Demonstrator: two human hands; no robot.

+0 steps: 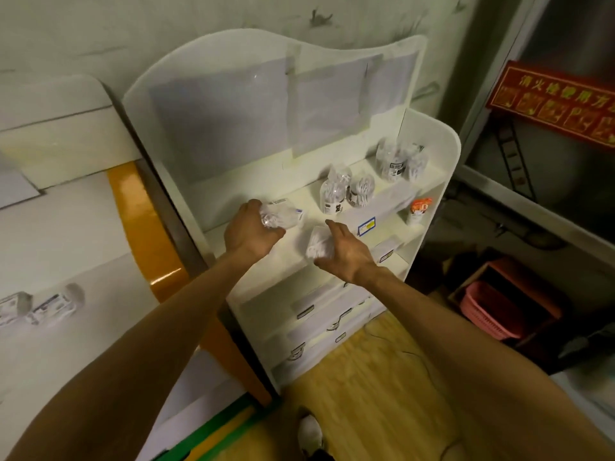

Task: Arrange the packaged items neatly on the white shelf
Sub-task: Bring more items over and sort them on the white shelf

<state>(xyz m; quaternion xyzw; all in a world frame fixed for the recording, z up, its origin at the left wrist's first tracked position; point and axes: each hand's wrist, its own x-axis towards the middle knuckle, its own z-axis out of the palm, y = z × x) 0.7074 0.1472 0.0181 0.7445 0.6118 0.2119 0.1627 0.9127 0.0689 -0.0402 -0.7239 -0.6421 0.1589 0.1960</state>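
Note:
A white tiered shelf (pixel 442 151) stands against the wall. My left hand (pixel 248 232) grips a clear crinkled packet (pixel 281 216) over the left end of the upper tier. My right hand (pixel 347 251) holds a white packet (pixel 319 244) just in front of that tier. Upright clear packets (pixel 346 193) stand in the tier's middle, and two more packets (pixel 399 159) stand at its back right. An orange-and-white tube (pixel 419 209) sits on the tier below, at the right end.
A second white unit on the left carries two lying packets (pixel 50 307) and has an orange side panel (pixel 146 227). A pink basket (pixel 492 311) in a brown box sits on the floor at right. A red sign (pixel 552 101) hangs on the right.

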